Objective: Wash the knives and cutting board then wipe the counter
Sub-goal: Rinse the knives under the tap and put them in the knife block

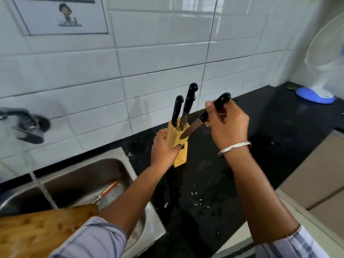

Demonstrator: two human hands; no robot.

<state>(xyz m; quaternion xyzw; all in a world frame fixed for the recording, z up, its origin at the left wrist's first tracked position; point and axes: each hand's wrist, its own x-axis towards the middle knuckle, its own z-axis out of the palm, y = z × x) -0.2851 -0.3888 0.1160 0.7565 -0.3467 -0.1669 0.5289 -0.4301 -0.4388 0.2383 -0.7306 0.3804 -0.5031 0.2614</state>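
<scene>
A wooden knife block (181, 155) stands on the black counter (260, 127) by the tiled wall, and my left hand (163, 148) grips its side. Two black-handled knives (188, 105) sit in its slots. My right hand (228, 125) holds a third black-handled knife (197, 125), its blade tip pointing down at the top of the block. A wooden cutting board (37, 233) lies across the near left edge of the steel sink (104, 164). An orange-handled knife (106, 191) lies in the sink basin.
The tap (26, 123) on the left wall is running, a stream falling beside the board. White crumbs and water drops (197, 201) dot the counter. A table fan (325, 71) with a blue base stands at the far right. Beige cabinet fronts (316, 179) run below right.
</scene>
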